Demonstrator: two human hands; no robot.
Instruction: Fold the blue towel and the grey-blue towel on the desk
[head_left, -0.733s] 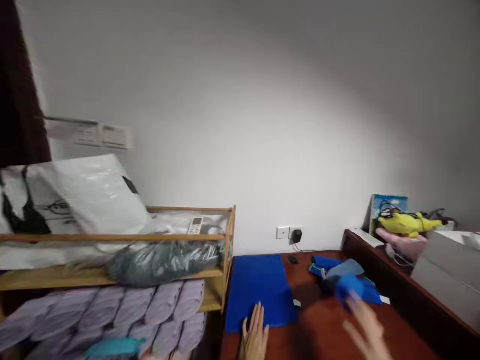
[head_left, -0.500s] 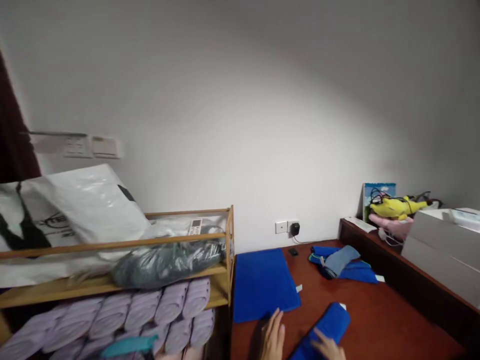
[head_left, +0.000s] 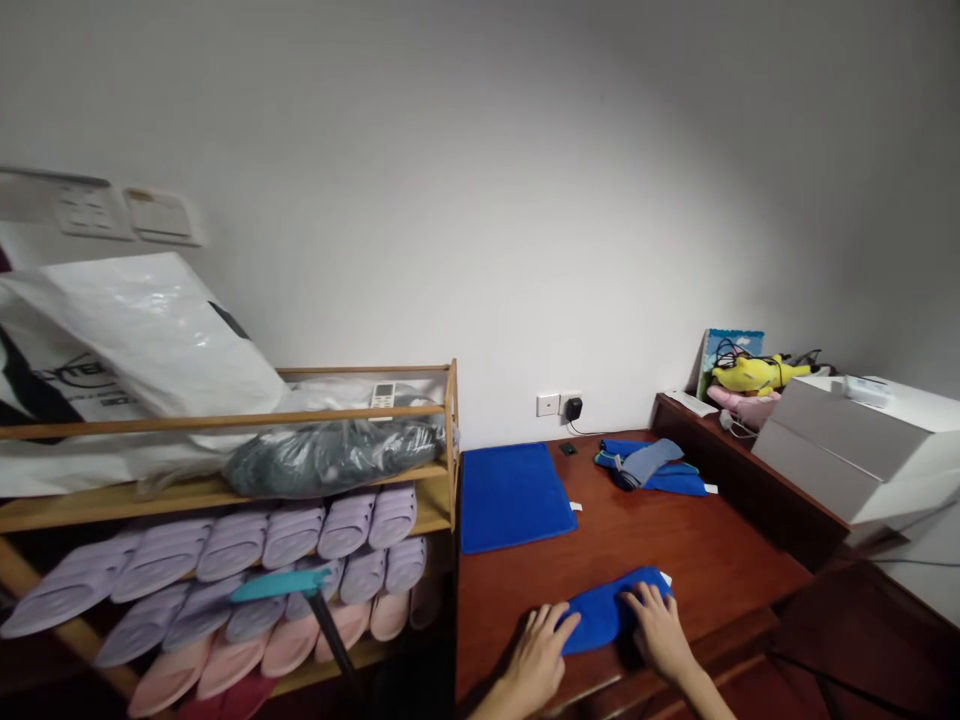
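A folded blue cloth (head_left: 600, 618) with a white tag lies lengthwise near the front of the reddish-brown tabletop (head_left: 510, 585). At its left end, my left hand (head_left: 538, 648) grips the edge between thumb and fingers. My right hand (head_left: 660, 628) has its fingers curled over the right part of the cloth; its thumb is hidden. Farther back on the left, a blue mat-like cloth (head_left: 514, 498) is spread flat, also with a white tag. Toward the back right, a grey-blue cloth (head_left: 651, 462) rests on more blue cloth (head_left: 679, 482).
Left of the table stands a wooden rack (head_left: 454, 440) holding lilac slippers (head_left: 296, 530), pink slippers (head_left: 292, 645) and plastic-wrapped items. A black plug (head_left: 574, 408) sits in the wall socket. On the raised right ledge are a yellow plush toy (head_left: 750, 374) and a white box (head_left: 847, 440).
The view has tilted down. The folded blue cloth has turned from a steep slant to lie more crosswise. My left hand, formerly beside it with fingers raised, now grips its left end.
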